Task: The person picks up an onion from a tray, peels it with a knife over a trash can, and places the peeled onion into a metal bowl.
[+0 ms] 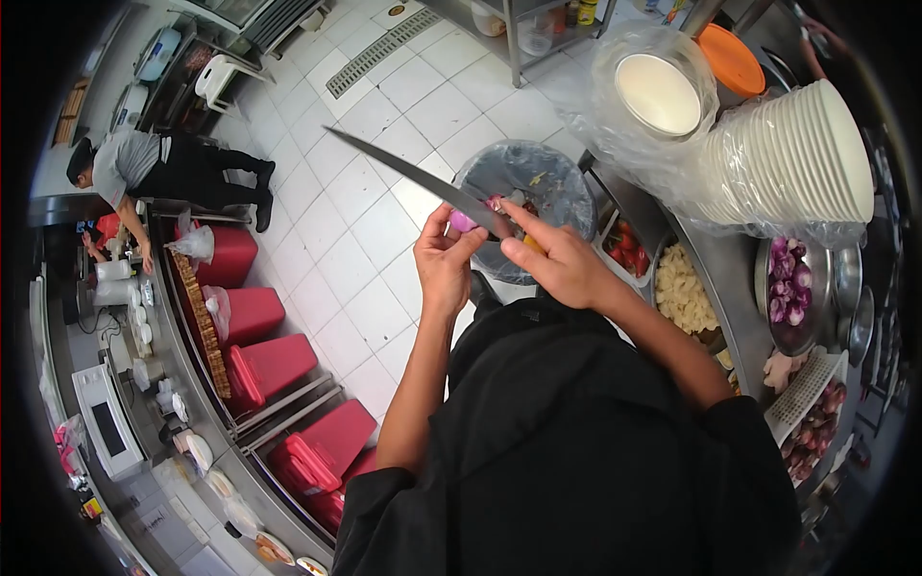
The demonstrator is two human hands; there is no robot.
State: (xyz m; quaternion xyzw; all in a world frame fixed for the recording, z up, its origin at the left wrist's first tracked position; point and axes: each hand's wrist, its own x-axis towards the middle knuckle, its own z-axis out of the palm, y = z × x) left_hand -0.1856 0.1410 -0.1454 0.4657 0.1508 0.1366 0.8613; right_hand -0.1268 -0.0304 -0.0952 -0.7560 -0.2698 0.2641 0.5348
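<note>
Upper left of the frame: one co-worker (pixel 144 158), grey top and dark trousers, bent over a worktop. Left of centre: red lidded bins (pixel 276 370), in a row. Centre: left hand (pixel 444 259), fingers closed on a red onion (pixel 463 222) (purple, partly covered by the fingers). Same place: one long-bladed knife (pixel 408 171), tip toward the upper left, blade crossing beside the onion. Right of it: right hand (pixel 565 264), fingers gripping the knife's handle (yellowish where it shows). Beyond both hands: waste bin (pixel 569 171), lined with clear plastic, scraps inside. Right side, on a steel table (pixel 727 272): red peppers or tomatoes (pixel 626 252) (cannot tell which); pale chopped pieces (pixel 684 288); metal bowl (pixel 805 328) of peeled onions (pixel 789 278); stacked white bowls (pixel 797 163), plastic-wrapped, upper right.
</note>
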